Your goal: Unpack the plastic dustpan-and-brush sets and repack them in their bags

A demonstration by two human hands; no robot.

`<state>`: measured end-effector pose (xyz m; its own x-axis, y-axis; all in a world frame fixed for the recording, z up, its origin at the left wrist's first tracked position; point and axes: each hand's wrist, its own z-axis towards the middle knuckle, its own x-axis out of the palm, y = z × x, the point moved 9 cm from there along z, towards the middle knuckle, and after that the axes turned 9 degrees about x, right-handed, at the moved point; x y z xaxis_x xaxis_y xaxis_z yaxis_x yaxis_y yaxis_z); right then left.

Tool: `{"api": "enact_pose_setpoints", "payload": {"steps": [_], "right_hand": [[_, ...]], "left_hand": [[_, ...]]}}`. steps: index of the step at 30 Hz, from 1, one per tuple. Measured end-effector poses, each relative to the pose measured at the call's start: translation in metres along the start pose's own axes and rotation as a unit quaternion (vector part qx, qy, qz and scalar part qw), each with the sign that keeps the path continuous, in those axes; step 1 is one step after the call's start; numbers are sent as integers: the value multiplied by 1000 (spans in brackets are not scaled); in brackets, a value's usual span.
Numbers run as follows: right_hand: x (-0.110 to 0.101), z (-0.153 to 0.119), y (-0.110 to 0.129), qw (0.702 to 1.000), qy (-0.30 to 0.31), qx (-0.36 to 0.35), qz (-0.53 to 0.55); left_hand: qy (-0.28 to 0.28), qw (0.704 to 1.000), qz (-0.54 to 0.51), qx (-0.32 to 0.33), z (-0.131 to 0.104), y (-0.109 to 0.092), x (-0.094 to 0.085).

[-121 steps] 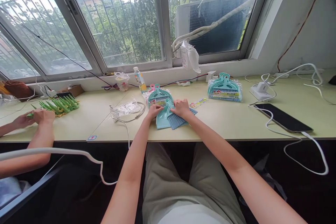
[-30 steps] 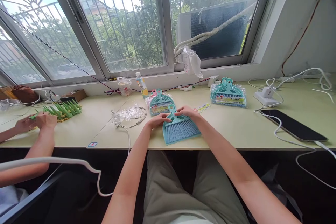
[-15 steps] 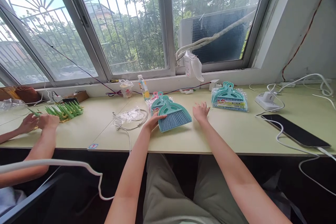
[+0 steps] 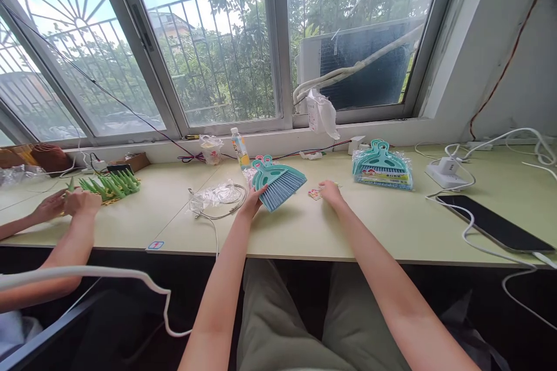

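Observation:
In my left hand (image 4: 252, 202) is a teal hand brush (image 4: 282, 185) with grey-blue bristles, tilted above the table. My right hand (image 4: 331, 192) is closed on a small printed card (image 4: 315, 193) low over the tabletop, to the right of the brush. Behind the held brush, partly hidden by it, pink and teal handle loops (image 4: 263, 159) stick up. Farther right lies a teal brush set (image 4: 383, 165) in clear plastic wrapping with a printed label.
A drink bottle (image 4: 239, 148) stands by the sill. Clear plastic (image 4: 217, 194) and a coiled cable lie left of me. On the right are a charger block (image 4: 446, 173) and a phone (image 4: 496, 223). A neighbour's hands (image 4: 80, 203) work beside green plastic pieces (image 4: 115, 185).
My right hand has closed, and a printed card now shows in it. My left hand has tilted the brush more steeply and shifted it slightly left.

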<state>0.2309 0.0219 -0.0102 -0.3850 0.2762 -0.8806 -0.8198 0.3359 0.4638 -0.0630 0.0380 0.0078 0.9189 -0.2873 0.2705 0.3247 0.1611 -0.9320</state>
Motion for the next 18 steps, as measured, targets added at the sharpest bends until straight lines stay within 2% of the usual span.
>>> {"api": "enact_pose_setpoints", "payload": {"steps": [3,6,10,18], "right_hand": [[-12,-1,-13,996,-52,62,-43],[-14,-1,-27,989,-40,125,-71],[-12,1,-25,993,-13,101,-59],[-20,0,-23,994,-59,85,-27]], "left_hand": [[-3,1000,-4,0,-1,-1,0],[-15,1000,-19,-6,-2,-1,-2],[-27,999,-30,6,-1,-2,-4],[-41,998,-38,5,-1,-1,-9]]}}
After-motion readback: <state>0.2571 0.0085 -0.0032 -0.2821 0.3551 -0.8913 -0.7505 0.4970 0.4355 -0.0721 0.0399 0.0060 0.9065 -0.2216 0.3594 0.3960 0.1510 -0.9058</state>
